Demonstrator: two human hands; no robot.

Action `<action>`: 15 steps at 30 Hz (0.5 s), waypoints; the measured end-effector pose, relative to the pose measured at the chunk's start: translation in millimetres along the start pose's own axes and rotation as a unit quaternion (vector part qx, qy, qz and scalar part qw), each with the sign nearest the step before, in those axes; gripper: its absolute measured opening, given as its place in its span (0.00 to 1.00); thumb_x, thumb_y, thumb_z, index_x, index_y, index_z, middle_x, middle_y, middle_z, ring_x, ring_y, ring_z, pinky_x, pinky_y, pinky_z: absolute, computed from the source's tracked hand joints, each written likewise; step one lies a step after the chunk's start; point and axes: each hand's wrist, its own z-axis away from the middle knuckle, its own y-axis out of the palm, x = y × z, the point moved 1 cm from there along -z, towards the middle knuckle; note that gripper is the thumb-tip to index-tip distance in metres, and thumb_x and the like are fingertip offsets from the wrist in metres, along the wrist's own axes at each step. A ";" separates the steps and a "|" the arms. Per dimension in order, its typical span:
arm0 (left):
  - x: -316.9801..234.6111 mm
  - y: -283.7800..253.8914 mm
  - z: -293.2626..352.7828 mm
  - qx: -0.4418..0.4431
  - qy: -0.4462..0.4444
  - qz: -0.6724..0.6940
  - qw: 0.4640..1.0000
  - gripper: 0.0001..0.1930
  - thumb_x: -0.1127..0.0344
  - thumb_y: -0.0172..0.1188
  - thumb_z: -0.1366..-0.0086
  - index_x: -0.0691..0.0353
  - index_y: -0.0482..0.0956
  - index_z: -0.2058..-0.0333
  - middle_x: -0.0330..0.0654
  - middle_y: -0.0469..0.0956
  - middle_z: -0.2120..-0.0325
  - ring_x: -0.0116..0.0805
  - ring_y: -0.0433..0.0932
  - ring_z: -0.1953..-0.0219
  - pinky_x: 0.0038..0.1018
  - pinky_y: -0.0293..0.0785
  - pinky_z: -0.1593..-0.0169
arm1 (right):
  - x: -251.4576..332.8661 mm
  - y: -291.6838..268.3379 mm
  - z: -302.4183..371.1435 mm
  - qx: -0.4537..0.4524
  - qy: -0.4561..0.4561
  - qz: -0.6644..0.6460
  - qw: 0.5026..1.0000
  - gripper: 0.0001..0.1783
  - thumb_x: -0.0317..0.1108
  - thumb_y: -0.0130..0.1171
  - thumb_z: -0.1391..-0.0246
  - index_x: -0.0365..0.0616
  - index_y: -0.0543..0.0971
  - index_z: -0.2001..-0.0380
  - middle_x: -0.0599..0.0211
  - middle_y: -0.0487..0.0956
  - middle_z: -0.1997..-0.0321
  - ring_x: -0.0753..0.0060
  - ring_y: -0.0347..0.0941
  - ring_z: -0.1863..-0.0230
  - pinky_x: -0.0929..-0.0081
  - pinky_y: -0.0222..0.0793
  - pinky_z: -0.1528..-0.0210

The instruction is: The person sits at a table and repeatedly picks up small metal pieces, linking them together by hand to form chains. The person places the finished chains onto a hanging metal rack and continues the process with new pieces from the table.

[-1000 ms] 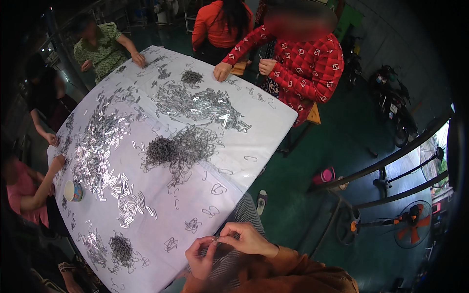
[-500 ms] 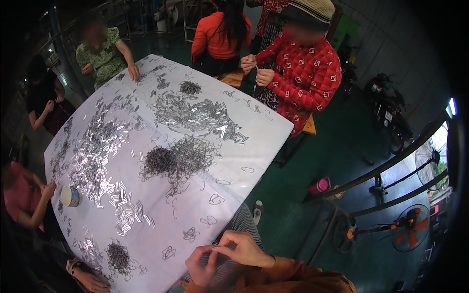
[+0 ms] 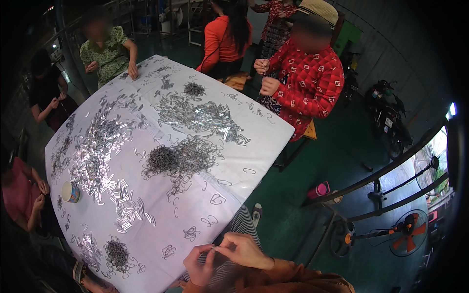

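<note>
Beyond the table's near edge, over my striped trouser leg, my left hand (image 3: pixel 199 267) and my right hand (image 3: pixel 243 252) meet fingertip to fingertip. Both are closed in a pinch around something too small to make out. Beside them on the white table (image 3: pixel 156 244) lie small tangles of thin dark wire hooks, one tangle (image 3: pixel 191 233) nearest the right hand and another (image 3: pixel 168 251) left of it. Farther in, a dense dark heap of wire hooks (image 3: pixel 162 160) spreads into looser ones. Shiny flat silver strips (image 3: pixel 102 151) are scattered across the left half.
A paper cup (image 3: pixel 70 192) stands at the left edge. Co-workers sit around the table, one in a red patterned shirt (image 3: pixel 312 80) across at the right. Right of me are a pink bucket (image 3: pixel 319 190), an orange-bladed fan (image 3: pixel 409 232) and a parked motorbike (image 3: pixel 388 115).
My hands stay pinched together, shifting only slightly. The co-worker in pink at the left has lowered their hands; the one in red has moved theirs a little. The view has shifted slightly.
</note>
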 end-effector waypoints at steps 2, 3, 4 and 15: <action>0.1 -1.5 0.9 -0.002 0.002 0.006 1.000 0.06 0.77 0.64 0.45 0.68 0.80 0.68 0.47 0.82 0.71 0.36 0.82 0.68 0.26 0.76 0.61 | -4.2 5.3 0.7 -0.027 -0.025 -0.033 0.999 0.13 0.32 0.67 0.50 0.39 0.73 0.78 0.67 0.76 0.81 0.77 0.70 0.82 0.77 0.65 0.79; 0.5 -1.7 1.3 0.001 0.003 0.008 1.000 0.05 0.77 0.64 0.45 0.68 0.80 0.68 0.47 0.82 0.71 0.36 0.82 0.68 0.26 0.76 0.61 | -7.1 5.6 1.4 -0.021 -0.002 -0.071 0.997 0.12 0.32 0.67 0.49 0.39 0.73 0.78 0.70 0.75 0.81 0.81 0.69 0.82 0.79 0.63 0.79; 1.3 -2.3 2.6 0.003 0.004 0.010 1.000 0.05 0.77 0.64 0.45 0.68 0.80 0.68 0.46 0.82 0.71 0.35 0.81 0.68 0.26 0.76 0.61 | -10.2 6.2 2.6 -0.012 0.021 -0.109 0.994 0.12 0.31 0.67 0.49 0.40 0.74 0.78 0.72 0.75 0.82 0.85 0.68 0.81 0.81 0.62 0.79; -12.0 2.2 6.8 0.029 0.034 -0.019 0.999 0.05 0.76 0.64 0.44 0.68 0.81 0.68 0.46 0.82 0.72 0.35 0.81 0.68 0.26 0.75 0.60 | -21.3 -0.4 9.2 -0.012 0.082 -0.225 0.971 0.10 0.29 0.68 0.49 0.41 0.75 0.77 0.78 0.75 0.80 0.92 0.66 0.77 0.87 0.61 0.76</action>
